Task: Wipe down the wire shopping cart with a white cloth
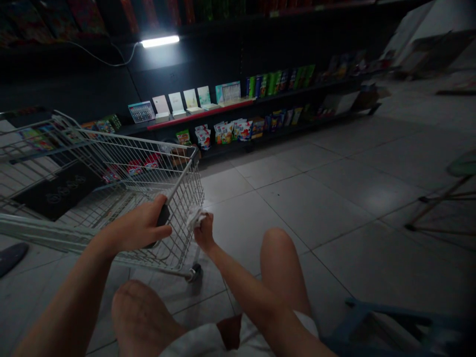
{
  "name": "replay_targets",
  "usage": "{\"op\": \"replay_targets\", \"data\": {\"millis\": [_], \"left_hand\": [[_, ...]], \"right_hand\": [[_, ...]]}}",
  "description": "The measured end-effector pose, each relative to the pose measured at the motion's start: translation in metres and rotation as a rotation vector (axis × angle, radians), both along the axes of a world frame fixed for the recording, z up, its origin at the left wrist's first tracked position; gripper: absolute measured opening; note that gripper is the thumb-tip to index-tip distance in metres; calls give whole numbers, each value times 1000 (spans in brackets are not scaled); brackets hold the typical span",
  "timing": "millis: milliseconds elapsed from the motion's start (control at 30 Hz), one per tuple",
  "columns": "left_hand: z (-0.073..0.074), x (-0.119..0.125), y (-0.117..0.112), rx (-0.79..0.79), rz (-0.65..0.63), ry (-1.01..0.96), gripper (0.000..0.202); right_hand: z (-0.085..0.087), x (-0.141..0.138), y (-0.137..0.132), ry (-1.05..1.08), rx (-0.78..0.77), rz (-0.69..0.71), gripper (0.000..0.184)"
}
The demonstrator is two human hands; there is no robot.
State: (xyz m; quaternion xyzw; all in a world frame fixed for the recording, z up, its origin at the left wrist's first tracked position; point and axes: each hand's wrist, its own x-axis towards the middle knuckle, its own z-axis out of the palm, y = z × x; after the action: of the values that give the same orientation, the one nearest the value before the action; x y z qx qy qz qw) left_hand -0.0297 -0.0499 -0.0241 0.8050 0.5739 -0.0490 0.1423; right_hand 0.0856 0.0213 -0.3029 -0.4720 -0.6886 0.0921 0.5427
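Note:
A metal wire shopping cart (pixel 126 141) stands at the left, its end panel turned toward me. My left hand (pixel 137 225) is closed on the near upper corner of the cart, around a black plastic corner piece (pixel 162 215). A crumpled white cloth (pixel 195 217) is bunched in my right hand (pixel 205 232), whose fingers are closed on it. The cloth is up against the outer wires of the end panel. Below that corner a caster wheel (pixel 194 272) rests on the floor. Inside the basket hangs a dark panel (pixel 59 191) with pale round marks.
Dark store shelves (pixel 208 111) run along the back, with boxed sets, green cans (pixel 273 83) and snack bags (pixel 234 131). A lit tube lamp (pixel 160 41) hangs above. Blue plastic stool (pixel 394 322) at lower right, folding-leg stool (pixel 439 198) at right, dark shoe (pixel 13 258) at far left.

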Motion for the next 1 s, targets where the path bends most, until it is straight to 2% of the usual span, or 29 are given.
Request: {"op": "replay_targets", "data": {"millis": [100, 133, 167, 200, 233, 267, 367, 400, 433, 467, 533, 633, 667, 700, 733, 767, 833, 933, 1000], "left_hand": [[0, 0, -1, 11, 9, -14, 42], [0, 0, -1, 22, 6, -15, 42], [0, 1, 0, 35, 0, -15, 41], [0, 1, 0, 47, -5, -13, 39], [0, 1, 1, 55, -9, -11, 37], [0, 2, 1, 58, -11, -9, 36], [-1, 1, 2, 45, -7, -13, 35], [-1, 1, 2, 41, -7, -19, 35], [-1, 0, 1, 41, -9, -26, 36], [-1, -1, 1, 42, -12, -30, 38], [-1, -2, 1, 45, -16, -34, 40], [-2, -4, 1, 37, -22, -53, 43], [-2, -4, 1, 36, -27, -68, 43], [-2, -3, 1, 40, -32, -85, 42], [-2, -3, 2, 50, -34, -100, 40], [-2, -2, 3, 61, -34, -113, 37], [-2, 0, 3, 85, -25, -125, 33], [0, 2, 3, 105, -15, -110, 32], [1, 2, 2, 111, -18, -89, 33]], "right_hand": [[63, 2, 25, 117, 109, 60, 17], [79, -1, 31, 154, 140, 89, 20], [88, -4, 35, 184, 156, 108, 22], [89, -9, 34, 204, 156, 113, 24], [81, -13, 30, 212, 140, 107, 26], [66, -18, 23, 216, 117, 87, 28], [9, -24, -8, 219, 9, -6, 34], [-2, -23, -15, 222, -26, -29, 34], [-6, -21, -19, 232, -47, -39, 32], [0, -17, -19, 247, -46, -37, 31], [34, -8, -6, 292, 20, -17, 29], [101, -1, 27, 319, 156, 10, 27], [115, -3, 34, 321, 168, 3, 25], [121, -6, 37, 327, 161, -12, 24], [119, -11, 33, 336, 144, -30, 23], [110, -16, 24, 340, 129, -42, 24], [76, -27, -10, 284, 141, -13, 29], [19, -36, -68, 46, 259, 112, 28], [-5, -36, -86, -65, 318, 174, 22]]}}
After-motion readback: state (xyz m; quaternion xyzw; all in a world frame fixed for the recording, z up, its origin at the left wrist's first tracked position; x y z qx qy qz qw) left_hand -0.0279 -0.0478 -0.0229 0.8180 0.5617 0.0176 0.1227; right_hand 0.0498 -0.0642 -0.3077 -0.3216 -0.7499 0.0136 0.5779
